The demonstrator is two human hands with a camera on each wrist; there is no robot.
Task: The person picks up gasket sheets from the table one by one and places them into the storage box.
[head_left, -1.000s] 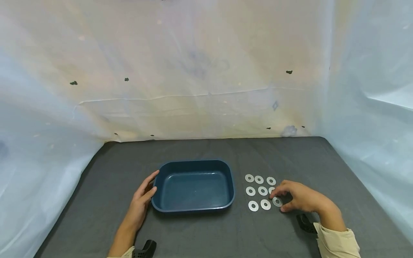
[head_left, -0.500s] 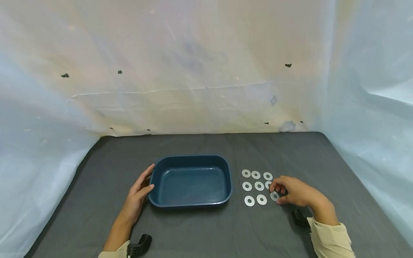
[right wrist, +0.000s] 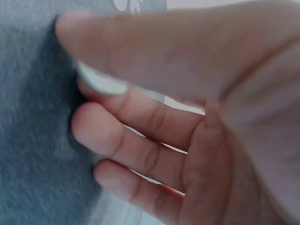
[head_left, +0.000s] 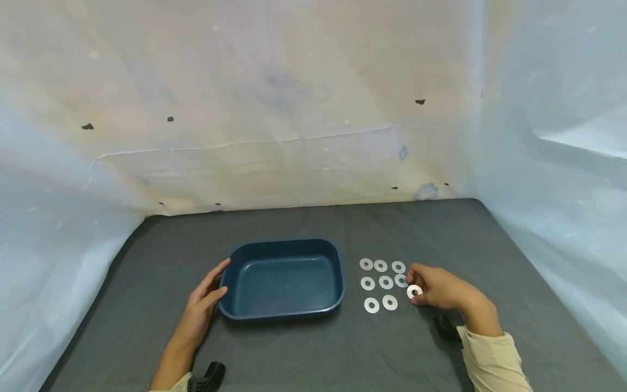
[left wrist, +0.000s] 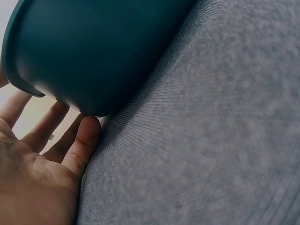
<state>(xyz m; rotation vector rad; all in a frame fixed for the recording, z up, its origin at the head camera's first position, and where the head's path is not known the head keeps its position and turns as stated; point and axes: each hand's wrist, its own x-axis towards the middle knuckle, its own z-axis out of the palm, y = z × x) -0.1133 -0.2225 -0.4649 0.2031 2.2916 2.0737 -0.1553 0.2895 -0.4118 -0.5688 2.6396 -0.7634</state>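
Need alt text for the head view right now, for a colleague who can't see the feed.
A person's right hand pinches one metal washer at the edge of a grid of washers lying on a dark grey table. The left hand rests with fingers straight against the left end of an empty dark blue tray. Pale plastic sheeting hangs behind.

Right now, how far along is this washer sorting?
Hardly begun. The blue tray holds nothing, with the left hand resting against its side. The right hand pinches one washer, tilted up off the dark table. The other eight washers lie flat in rows beside the tray, untouched.
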